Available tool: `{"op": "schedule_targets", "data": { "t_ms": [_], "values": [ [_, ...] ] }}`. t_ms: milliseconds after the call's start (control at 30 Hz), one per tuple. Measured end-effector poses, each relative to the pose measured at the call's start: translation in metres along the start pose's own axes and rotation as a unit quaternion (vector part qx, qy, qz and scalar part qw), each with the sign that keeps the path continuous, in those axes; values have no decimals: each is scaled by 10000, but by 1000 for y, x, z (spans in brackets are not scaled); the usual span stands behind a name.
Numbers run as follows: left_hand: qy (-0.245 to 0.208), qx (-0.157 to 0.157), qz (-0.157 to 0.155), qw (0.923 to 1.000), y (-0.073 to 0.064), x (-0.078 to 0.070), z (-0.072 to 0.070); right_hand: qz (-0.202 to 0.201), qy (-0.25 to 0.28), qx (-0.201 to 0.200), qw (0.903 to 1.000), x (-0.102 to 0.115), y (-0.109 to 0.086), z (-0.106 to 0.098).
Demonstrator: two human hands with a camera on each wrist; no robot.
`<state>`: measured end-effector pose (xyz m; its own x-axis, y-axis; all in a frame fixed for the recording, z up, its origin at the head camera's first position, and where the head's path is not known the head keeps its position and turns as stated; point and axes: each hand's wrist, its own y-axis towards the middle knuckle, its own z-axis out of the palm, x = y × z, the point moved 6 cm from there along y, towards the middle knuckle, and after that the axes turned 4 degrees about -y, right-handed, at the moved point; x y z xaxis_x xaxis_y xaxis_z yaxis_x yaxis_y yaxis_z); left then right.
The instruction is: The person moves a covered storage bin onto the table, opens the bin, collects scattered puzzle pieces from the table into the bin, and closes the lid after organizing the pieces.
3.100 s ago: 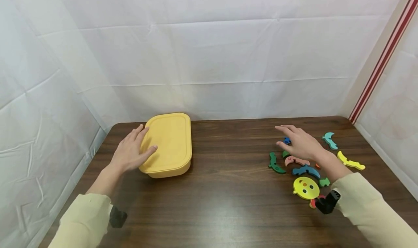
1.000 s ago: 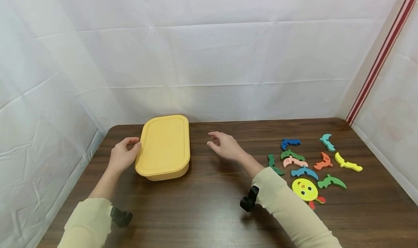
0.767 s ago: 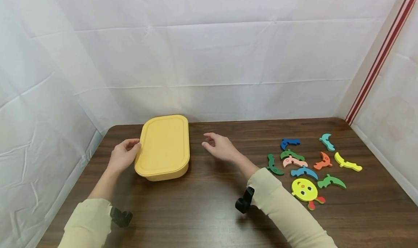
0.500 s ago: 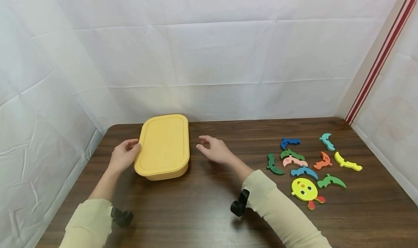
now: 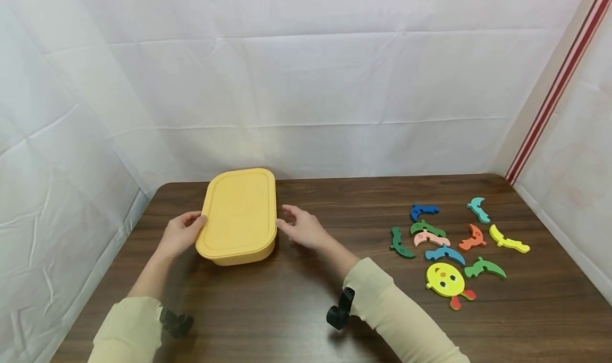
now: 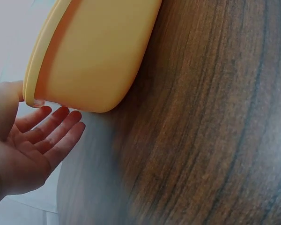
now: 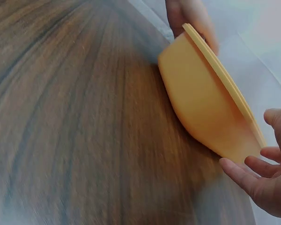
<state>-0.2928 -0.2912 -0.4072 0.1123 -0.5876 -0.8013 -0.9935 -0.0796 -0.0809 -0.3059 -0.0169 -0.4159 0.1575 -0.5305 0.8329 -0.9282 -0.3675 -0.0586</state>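
A yellow lidded box [image 5: 241, 214] stands on the table's left side, its lid on. At its left edge is my left hand [image 5: 179, 234], thumb against the lid rim in the left wrist view and relaxed fingers [image 6: 68, 133] spread just under the rim by the box wall. My right hand [image 5: 303, 229] is at the box's right edge. Its thumb tip is right at the rim in the head view, and in the right wrist view its loosely bent fingers [image 7: 239, 177] are by the wall. No object is in the right palm.
Colourful flat curved pieces lie at the table's right, among them a blue one [image 5: 424, 210], an orange one [image 5: 472, 238] and a yellow one [image 5: 509, 241]. A yellow smiling-face piece [image 5: 444, 279] with red antennae lies nearest the front. White cloth [image 5: 306, 86] walls the back and sides.
My right hand has travelled left, from over the colourful pieces to the box's right edge. My left hand has come down from over the lid to its left edge. The box has barely shifted.
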Motion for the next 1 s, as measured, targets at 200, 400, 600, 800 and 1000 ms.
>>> {"op": "schedule_targets", "data": {
  "t_ms": [200,400,600,800,1000],
  "values": [
    [-147,242,-85,9996,0,2,3,153,339,1,9993,3,0,14],
    [-322,376,-192,9986,-1,3,3,281,852,-39,9960,5,0,22],
    [-347,365,-225,9985,0,5,1,330,1218,60,9920,4,3,27],
    [-384,417,-159,9983,-1,5,0,371,1359,159,9899,5,2,27],
    [-485,396,-164,9979,0,6,2,467,1368,177,9893,4,2,25]
  ]
}}
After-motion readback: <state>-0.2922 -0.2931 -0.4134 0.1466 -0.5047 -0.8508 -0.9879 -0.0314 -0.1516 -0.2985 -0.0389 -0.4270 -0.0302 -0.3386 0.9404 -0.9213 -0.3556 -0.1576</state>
